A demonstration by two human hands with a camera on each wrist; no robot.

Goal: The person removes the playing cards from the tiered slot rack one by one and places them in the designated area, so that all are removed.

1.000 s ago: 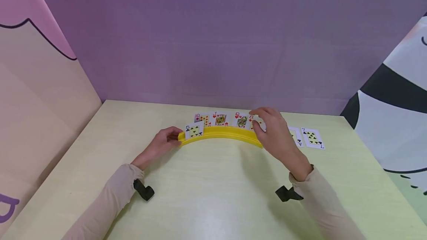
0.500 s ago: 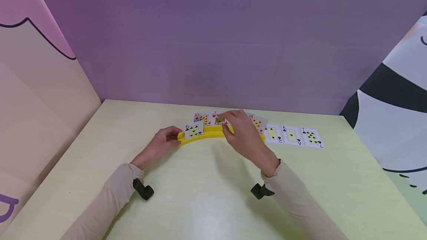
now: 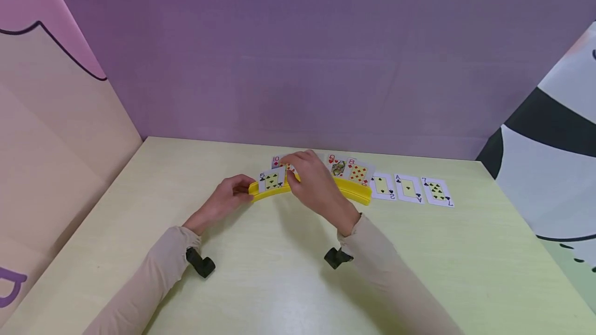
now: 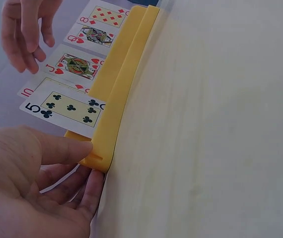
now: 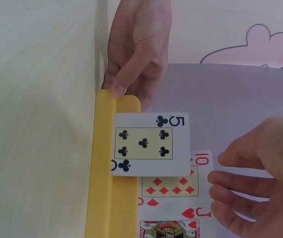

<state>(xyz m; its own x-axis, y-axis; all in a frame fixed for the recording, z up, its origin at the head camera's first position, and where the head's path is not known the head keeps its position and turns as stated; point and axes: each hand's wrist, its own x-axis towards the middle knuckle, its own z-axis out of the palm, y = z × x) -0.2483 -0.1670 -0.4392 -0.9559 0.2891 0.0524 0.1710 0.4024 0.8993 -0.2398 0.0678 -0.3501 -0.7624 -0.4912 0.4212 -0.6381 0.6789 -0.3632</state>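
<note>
A curved yellow playing-card holder (image 3: 351,190) lies on the table. My left hand (image 3: 223,200) pinches its left end between thumb and fingers. The five of clubs (image 3: 269,182) stands tilted in the holder near that end. Further along are the ten of diamonds (image 5: 178,186), jack of hearts (image 4: 76,65), queen of hearts (image 3: 338,167) and eight of diamonds (image 3: 357,173); I cannot tell how their lower edges sit. Over the ten and jack hovers my right hand (image 3: 316,187), fingers loosely bent. In the right wrist view its fingertips are apart from the cards.
To the holder's right, a two (image 3: 383,187), an ace (image 3: 409,190) and a seven (image 3: 436,191), all black-suited, lie face up on the table (image 3: 261,283). A purple backdrop (image 3: 298,66) rises behind the table's far edge, with printed panels at both sides.
My right hand has moved left along the holder, from the eight of diamonds to beside the five of clubs. The right-hand cards have come into sight. My left hand has stayed in place.
</note>
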